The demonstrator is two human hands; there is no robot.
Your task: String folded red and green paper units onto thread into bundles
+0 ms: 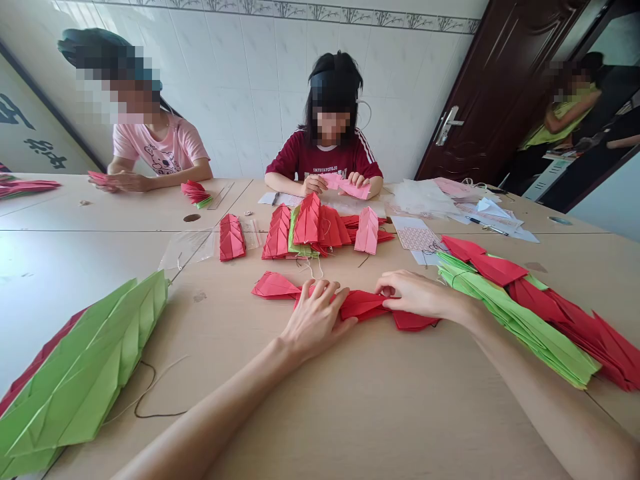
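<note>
A strip of folded red paper (273,285) lies across the middle of the wooden table (350,413). My left hand (317,320) presses down on its centre, fingers curled and pinching a fold. My right hand (417,295) rests on the strip's right part, fingers closed on the paper. The left end of the strip sticks out free beyond my left hand.
Stacks of folded red and green paper (530,313) lie at the right; a green pleated stack (85,380) sits front left. More red folded pieces (310,230) stand mid-table. Two people sit across, each folding pink paper (345,187). A thread (150,400) lies loose. Another person stands by the door (480,87).
</note>
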